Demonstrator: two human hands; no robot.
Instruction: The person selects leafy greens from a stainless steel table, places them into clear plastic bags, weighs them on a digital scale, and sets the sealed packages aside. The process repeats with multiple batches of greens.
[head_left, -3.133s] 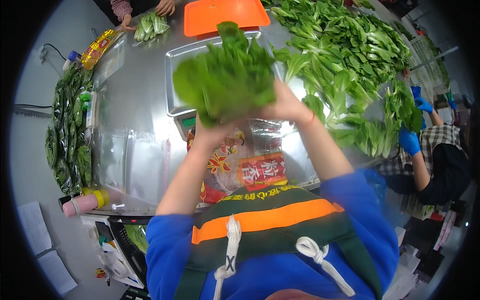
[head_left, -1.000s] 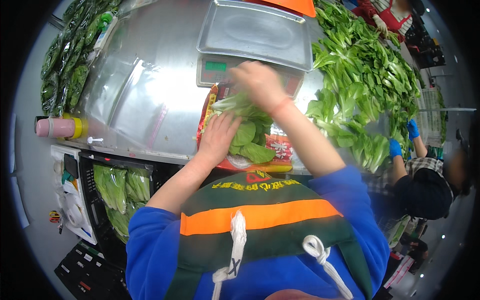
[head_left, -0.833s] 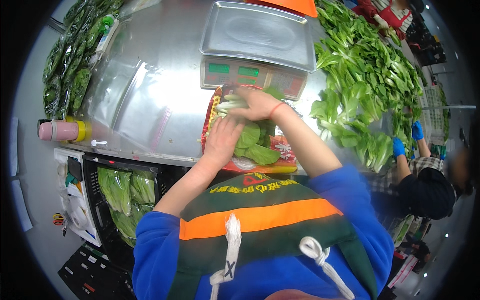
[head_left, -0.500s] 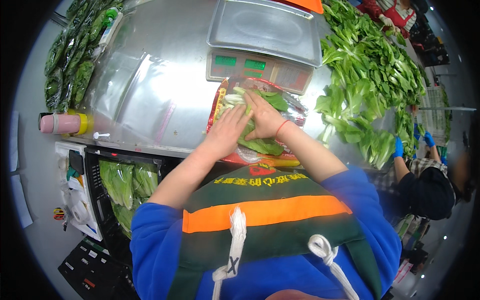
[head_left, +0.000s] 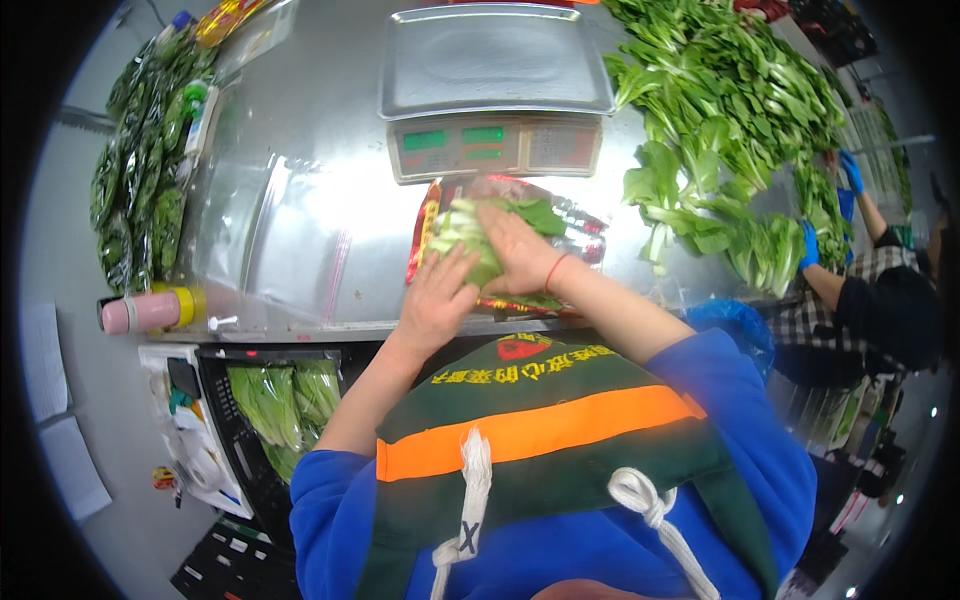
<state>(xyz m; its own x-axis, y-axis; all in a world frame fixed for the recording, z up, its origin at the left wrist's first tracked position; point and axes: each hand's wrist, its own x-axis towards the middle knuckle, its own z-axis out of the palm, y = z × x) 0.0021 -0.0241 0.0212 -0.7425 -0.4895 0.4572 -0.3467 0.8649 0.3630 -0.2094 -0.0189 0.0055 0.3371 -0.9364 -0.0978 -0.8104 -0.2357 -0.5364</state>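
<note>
A bunch of leafy greens with pale stems (head_left: pixel 462 222) lies at the table's near edge, on a clear bag with red and yellow print (head_left: pixel 580 218). My right hand (head_left: pixel 522 255) spans the bunch from above, thumb on the near side, fingers over the stems. Close beside it, my left hand (head_left: pixel 438 298) rests its stretched fingers against the near left side of the greens. Part of the bunch is hidden beneath both hands. Just beyond the bag stands a weighing scale (head_left: pixel 495 145) with a bare metal pan (head_left: pixel 497 60).
Loose greens (head_left: pixel 735 130) cover the table's right side; a co-worker's blue-gloved hand (head_left: pixel 808 245) is there. Bagged greens (head_left: pixel 150 160) line the left edge near a pink bottle (head_left: pixel 145 312). Flat clear bags (head_left: pixel 290 230) lie at mid-left. Below, a black crate (head_left: pixel 225 400) holds packed greens.
My view has shifted slightly. My left hand has drawn back toward me, off the stems and away from the right fingers. The right hand stays over the greens.
</note>
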